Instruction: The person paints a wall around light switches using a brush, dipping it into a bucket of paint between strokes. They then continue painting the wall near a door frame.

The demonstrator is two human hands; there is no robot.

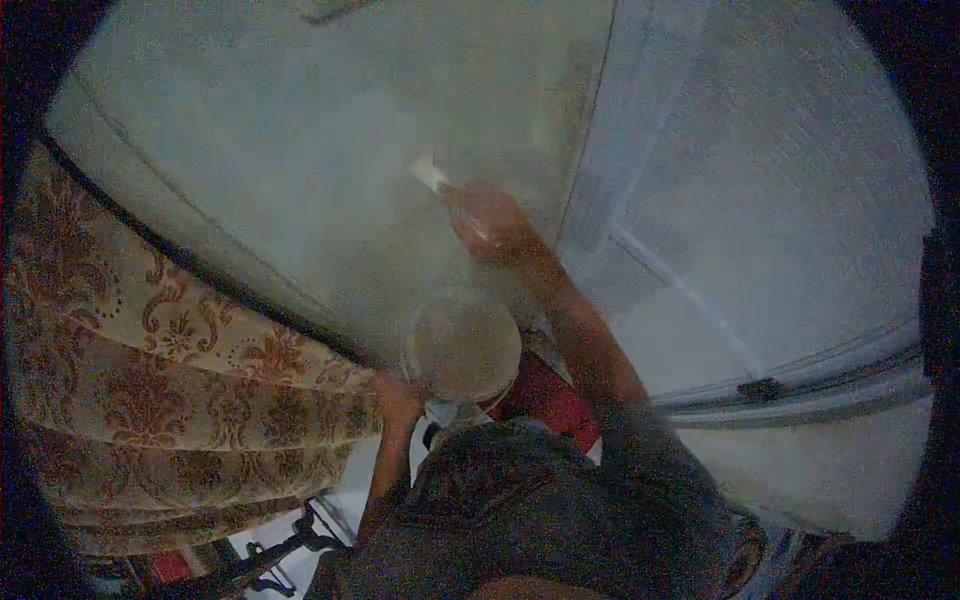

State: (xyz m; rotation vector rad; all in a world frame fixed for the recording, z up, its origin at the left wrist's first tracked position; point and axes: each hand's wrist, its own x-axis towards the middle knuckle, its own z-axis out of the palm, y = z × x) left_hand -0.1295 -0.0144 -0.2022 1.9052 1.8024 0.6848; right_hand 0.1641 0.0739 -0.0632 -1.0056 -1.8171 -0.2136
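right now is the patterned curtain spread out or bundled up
Spread out, though not flat: the curtain shows its dark flowered pattern across a wide stretch, with several long, loose folds running through it.

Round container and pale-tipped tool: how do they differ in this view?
The container looks broad and round; the tool shows as a small, narrow tip. The container is lower in the picture, beside the left hand, while the tool is higher, held in the right hand. Both look pale.
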